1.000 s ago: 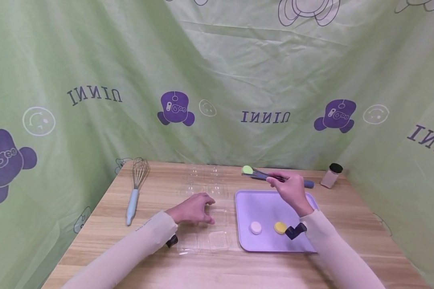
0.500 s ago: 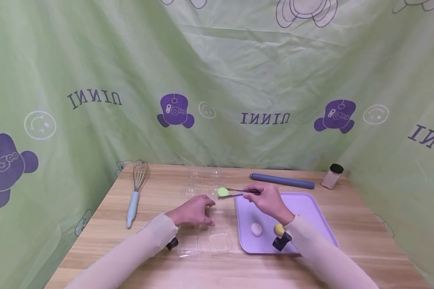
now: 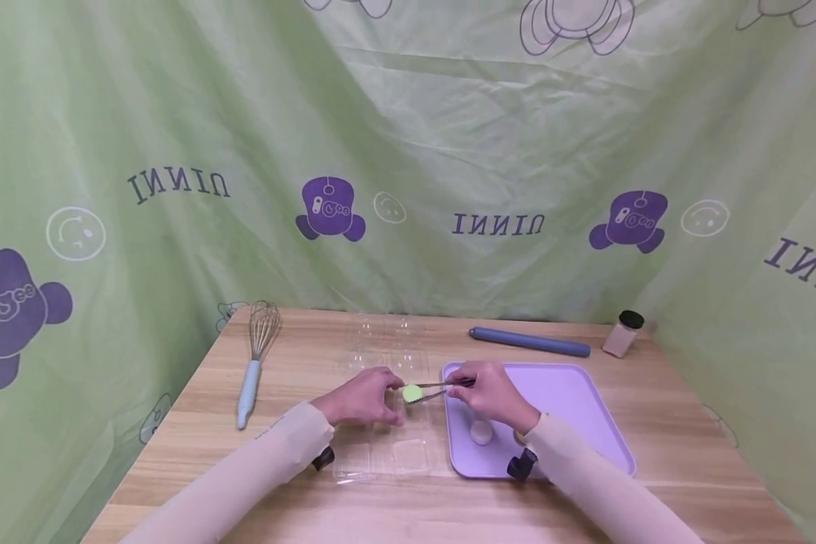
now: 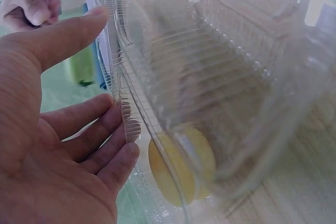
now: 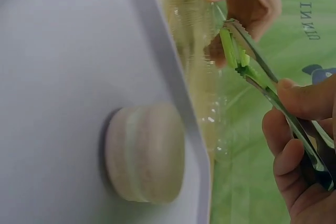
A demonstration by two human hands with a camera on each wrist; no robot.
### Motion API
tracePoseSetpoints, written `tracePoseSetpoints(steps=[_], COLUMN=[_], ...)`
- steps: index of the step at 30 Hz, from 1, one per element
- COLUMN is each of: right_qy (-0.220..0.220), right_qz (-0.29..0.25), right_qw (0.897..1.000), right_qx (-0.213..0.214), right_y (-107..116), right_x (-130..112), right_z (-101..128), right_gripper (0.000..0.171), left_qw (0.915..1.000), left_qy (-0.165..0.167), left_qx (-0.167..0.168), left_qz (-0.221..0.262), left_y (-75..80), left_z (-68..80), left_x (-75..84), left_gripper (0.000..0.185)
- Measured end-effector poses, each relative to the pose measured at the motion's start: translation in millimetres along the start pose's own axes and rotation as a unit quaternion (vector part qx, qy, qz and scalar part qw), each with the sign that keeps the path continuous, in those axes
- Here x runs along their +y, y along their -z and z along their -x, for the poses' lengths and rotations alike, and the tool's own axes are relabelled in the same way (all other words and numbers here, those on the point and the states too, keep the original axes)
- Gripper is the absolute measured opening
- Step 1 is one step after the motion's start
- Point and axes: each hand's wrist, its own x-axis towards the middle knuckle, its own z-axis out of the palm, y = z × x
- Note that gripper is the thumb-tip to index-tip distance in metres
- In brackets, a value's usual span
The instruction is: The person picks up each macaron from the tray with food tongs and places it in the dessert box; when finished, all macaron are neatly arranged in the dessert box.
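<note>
My right hand (image 3: pixel 486 393) pinches metal tongs (image 5: pixel 291 111), with a green macaron (image 3: pixel 412 394) between their tips. The macaron is over the clear plastic container (image 3: pixel 410 455), close to the fingertips of my left hand (image 3: pixel 363 397). That left hand rests at the container's edge, thumb and fingers spread apart, as the left wrist view shows. A yellow macaron (image 4: pixel 181 166) shows through the clear plastic there. On the purple tray (image 3: pixel 564 400) lie a pale pink macaron (image 5: pixel 144 153) and a second yellow macaron, mostly hidden by my right forearm.
A whisk (image 3: pixel 249 385) with a light blue handle lies at the left. Behind the tray are a blue rolling pin (image 3: pixel 530 341) and a black-lidded jar (image 3: pixel 623 334). A green curtain (image 3: pixel 408 151) hangs at the back of the wooden table (image 3: pixel 299 499).
My right hand has carried the green macaron in the tongs leftward and then nearer, from above the rolling pin to over the container. The left hand has stayed in place.
</note>
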Motion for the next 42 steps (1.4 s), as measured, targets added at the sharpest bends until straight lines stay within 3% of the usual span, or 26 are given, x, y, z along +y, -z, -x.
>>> tracePoseSetpoints(steps=[11, 25, 32, 42], right_qy=[0.009, 0.011, -0.008, 0.004], right_qz=[0.049, 0.057, 0.056, 0.073], right_qw=[0.998, 0.998, 0.997, 0.995], right_qx=[-0.026, -0.033, -0.055, -0.061], right_y=[-11.7, -14.3, -13.1, -13.3], right_x=[5.1, 3.4, 5.0, 4.8], right_z=[-0.3, 1.2, 0.3, 1.3], right_gripper=[0.013, 0.012, 0.013, 0.014], left_qw=[1.0, 0.9999, 0.9999, 0.9997], left_qy=[0.0, -0.003, -0.002, -0.003], left_qx=[0.003, 0.002, 0.004, 0.006], left_qz=[-0.003, -0.017, -0.014, -0.022], left_y=[-1.5, -0.4, -1.2, -2.4], left_z=[-0.4, 1.0, -0.1, -0.3], left_x=[-1.1, 2.2, 2.0, 1.8], left_gripper=[0.075, 0.073, 0.073, 0.074])
